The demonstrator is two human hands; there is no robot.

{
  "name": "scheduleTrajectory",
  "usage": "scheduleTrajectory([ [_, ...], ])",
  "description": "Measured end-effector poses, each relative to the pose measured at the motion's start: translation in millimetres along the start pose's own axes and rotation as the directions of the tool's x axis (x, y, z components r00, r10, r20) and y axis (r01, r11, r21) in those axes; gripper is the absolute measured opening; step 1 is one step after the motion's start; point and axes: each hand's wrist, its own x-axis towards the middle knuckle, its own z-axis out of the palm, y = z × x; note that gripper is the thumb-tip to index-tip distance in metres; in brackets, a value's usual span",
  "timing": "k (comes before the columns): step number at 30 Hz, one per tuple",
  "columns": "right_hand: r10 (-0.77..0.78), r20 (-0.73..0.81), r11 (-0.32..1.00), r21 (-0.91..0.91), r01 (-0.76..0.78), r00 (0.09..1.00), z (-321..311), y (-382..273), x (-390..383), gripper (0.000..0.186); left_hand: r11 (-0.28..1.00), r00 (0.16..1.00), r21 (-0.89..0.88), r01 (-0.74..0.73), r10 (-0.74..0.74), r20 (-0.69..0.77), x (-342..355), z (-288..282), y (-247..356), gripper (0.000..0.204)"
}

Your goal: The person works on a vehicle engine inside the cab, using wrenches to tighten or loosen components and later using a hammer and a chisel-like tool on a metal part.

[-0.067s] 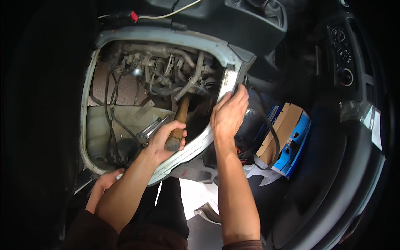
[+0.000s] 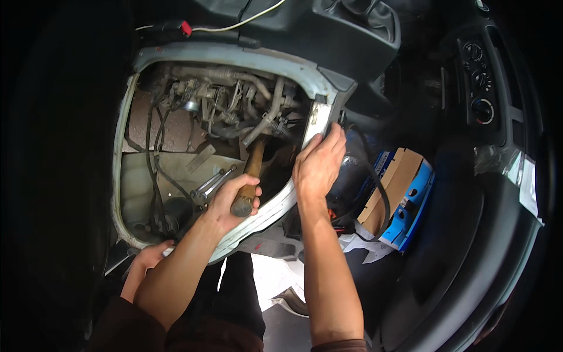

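Note:
My left hand (image 2: 231, 199) is wrapped around a thick wooden handle (image 2: 253, 167), its butt end pointing toward me. The handle's far end goes down among the engine parts (image 2: 234, 105), so the tool's head is hidden. My right hand (image 2: 318, 164) lies with fingers extended over the right rim of the pale metal opening (image 2: 275, 202), holding nothing. Two metal wrenches (image 2: 212, 183) lie inside the opening, just beyond my left hand. Another person's hand (image 2: 152, 256) touches the rim's near left corner.
Dark cables (image 2: 157, 158) run down the opening's left side. Right of my right hand lies an open blue and brown cardboard box (image 2: 399, 196) with a black hose (image 2: 381, 190) across it. The dashboard (image 2: 498, 100) is at far right, and a white cord (image 2: 246, 20) crosses the top.

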Motion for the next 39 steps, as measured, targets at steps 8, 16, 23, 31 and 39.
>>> scheduleTrajectory([
  [8,0.009,0.032,1.000,-0.008,-0.009,0.999,6.6,4.1,8.2,0.044,0.987,0.999,-0.158,-0.022,0.016,-0.038,12.3,83.1,17.8,0.013],
  [16,0.012,0.057,0.999,-0.033,-0.010,0.998,4.5,-0.8,9.6,0.044,0.971,0.996,0.228,0.066,-0.051,-0.071,-26.4,27.3,46.4,0.019],
  [23,0.028,0.054,0.994,-0.105,-0.022,0.998,4.7,-4.3,8.3,0.048,0.899,0.992,0.431,0.075,-0.022,-0.126,-111.6,-25.6,64.8,0.039],
  [31,-0.325,0.061,0.924,-0.192,0.330,0.944,-10.2,-6.5,-8.9,0.055,0.875,0.992,0.476,0.088,-0.032,-0.126,-227.3,-17.9,56.6,0.037],
  [39,-0.473,0.120,0.574,0.794,0.202,0.873,-47.5,-120.4,-96.6,0.037,0.920,0.991,0.370,-0.132,0.116,0.067,-293.9,23.2,42.9,0.051],
])
